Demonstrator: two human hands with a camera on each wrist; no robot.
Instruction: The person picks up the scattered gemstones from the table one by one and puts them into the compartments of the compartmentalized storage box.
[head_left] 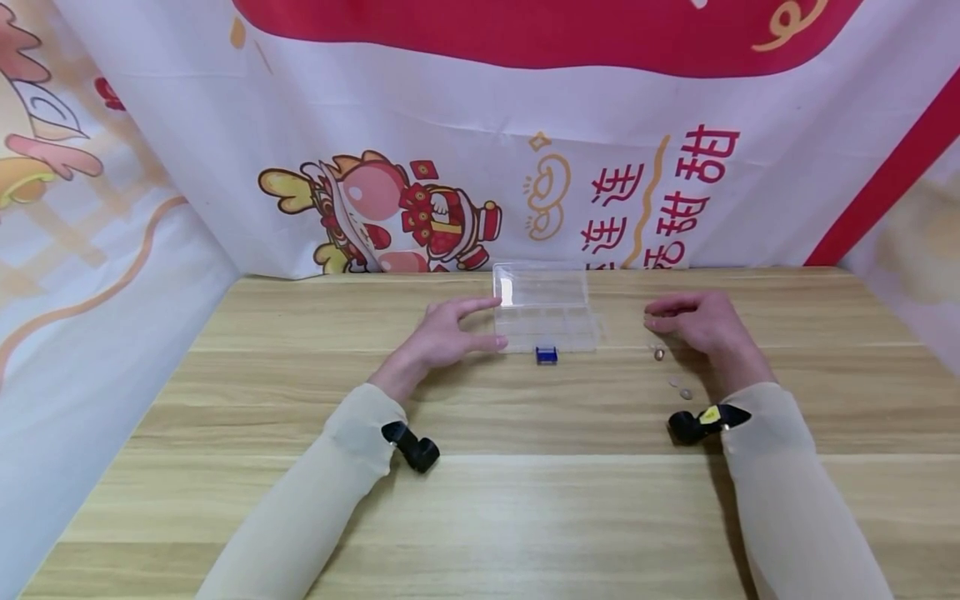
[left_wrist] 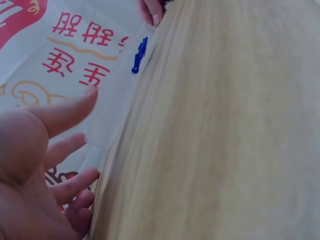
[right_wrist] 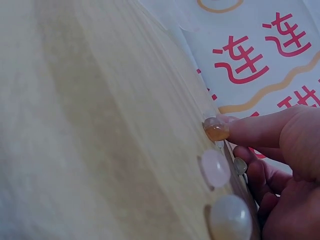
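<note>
A clear plastic compartment box (head_left: 543, 329) stands at the back of the table with its lid raised and a blue latch (head_left: 547, 356) in front. My left hand (head_left: 444, 335) is at its left side, thumb and forefinger stretched apart along the edge. Right of the box, my right hand (head_left: 701, 321) brings thumb and forefinger together on what looks like a small stone, mostly hidden by the fingertips. Close by lie an amber stone (right_wrist: 216, 131), a pink one (right_wrist: 216, 169) and a milky white one (right_wrist: 230, 218). A greenish stone (right_wrist: 240, 166) shows beside the curled fingers.
A printed white and red cloth (head_left: 465, 108) hangs right behind the box. The wooden table (head_left: 525, 517) stretches toward me under both forearms. Each wrist carries a black camera, the left one (head_left: 412, 447) just above the tabletop.
</note>
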